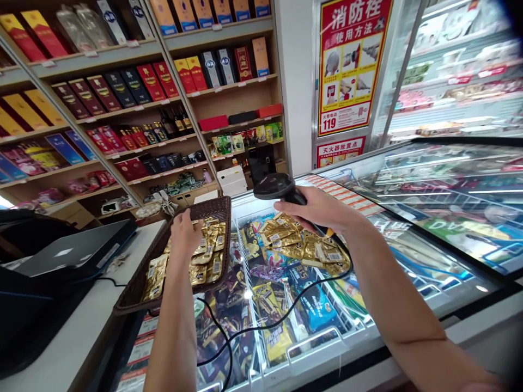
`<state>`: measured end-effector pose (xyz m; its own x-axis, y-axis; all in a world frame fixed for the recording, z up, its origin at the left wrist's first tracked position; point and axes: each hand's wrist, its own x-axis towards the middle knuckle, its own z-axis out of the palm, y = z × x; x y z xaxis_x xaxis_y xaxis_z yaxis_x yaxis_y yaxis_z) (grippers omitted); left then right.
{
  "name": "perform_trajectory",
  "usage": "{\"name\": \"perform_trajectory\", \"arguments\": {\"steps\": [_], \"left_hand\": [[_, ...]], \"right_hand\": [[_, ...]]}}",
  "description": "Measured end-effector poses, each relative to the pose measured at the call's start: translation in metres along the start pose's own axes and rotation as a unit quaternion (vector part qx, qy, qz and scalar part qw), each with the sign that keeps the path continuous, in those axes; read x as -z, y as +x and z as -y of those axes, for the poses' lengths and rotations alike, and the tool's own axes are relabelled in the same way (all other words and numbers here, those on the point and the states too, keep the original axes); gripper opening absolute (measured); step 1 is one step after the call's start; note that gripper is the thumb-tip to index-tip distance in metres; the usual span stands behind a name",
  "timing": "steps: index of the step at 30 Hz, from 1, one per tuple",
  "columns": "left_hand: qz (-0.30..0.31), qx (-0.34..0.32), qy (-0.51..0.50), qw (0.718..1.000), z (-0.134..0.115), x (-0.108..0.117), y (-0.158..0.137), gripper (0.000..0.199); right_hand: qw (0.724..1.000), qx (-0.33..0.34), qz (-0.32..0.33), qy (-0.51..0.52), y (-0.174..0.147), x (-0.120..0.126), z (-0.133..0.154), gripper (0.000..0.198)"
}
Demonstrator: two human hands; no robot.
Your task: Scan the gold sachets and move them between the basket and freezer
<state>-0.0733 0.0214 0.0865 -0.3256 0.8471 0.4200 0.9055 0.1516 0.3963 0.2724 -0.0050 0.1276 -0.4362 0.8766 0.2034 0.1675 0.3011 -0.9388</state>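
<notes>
— Far left of the frame?
— Closed laptop (75,251) on the counter (73,337). Just right of it, one woven tray (134,291), tilted, half over the counter edge, holding gold packets (206,256).
— Left hand (184,233)?
— Pressed down among the tray's packets; impossible to tell whether pinching one.
— Right hand (316,209)?
— Grip wrapped tight around the handle of one black scanner (274,188), upper middle, cord (261,321) trailing down over the freezer lid (368,305).
— Beneath it?
— Second heap of gold packets (302,242) lying on the freezer glass, middle of frame.
— Doing it well?
— Probably: lift a single packet, barcode upward, scanner head aimed squarely, cord clear of the tray.
— Counts?
— One tray, one scanner, two heaps; packets too many and overlapped to count.
</notes>
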Motion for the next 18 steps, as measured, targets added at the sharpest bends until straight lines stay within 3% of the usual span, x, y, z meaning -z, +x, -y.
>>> {"name": "perform_trajectory", "arguments": {"steps": [3,5,7,10,12,15,18], "left_hand": [[0.104,-0.119,-0.043,0.987,-0.042,-0.023,-0.021,0.053],[0.22,-0.159,-0.05,0.961,-0.07,-0.054,-0.035,0.048],[0.265,-0.172,-0.042,0.948,-0.091,-0.09,-0.042,0.036],[0.3,-0.161,-0.037,0.94,-0.106,-0.136,-0.04,0.019],[0.298,-0.141,-0.044,0.943,-0.107,-0.154,-0.034,0.013],[0.284,-0.096,-0.069,0.952,-0.101,-0.16,-0.026,0.023],[0.265,-0.041,-0.129,0.955,-0.091,-0.144,-0.021,0.033]], "right_hand": [[0.999,0.006,-0.037,-0.008,0.004,0.008,-0.005,0.046],[0.998,-0.002,-0.053,-0.026,0.005,0.011,-0.005,0.044],[0.997,-0.008,-0.063,-0.047,0.005,0.013,-0.002,0.043],[0.995,-0.002,-0.065,-0.075,0.004,0.014,0.002,0.041],[0.994,0.007,-0.063,-0.084,0.004,0.016,0.004,0.039],[0.995,0.017,-0.058,-0.082,0.003,0.018,0.002,0.039],[0.996,0.022,-0.047,-0.071,0.003,0.019,-0.001,0.039]]}}
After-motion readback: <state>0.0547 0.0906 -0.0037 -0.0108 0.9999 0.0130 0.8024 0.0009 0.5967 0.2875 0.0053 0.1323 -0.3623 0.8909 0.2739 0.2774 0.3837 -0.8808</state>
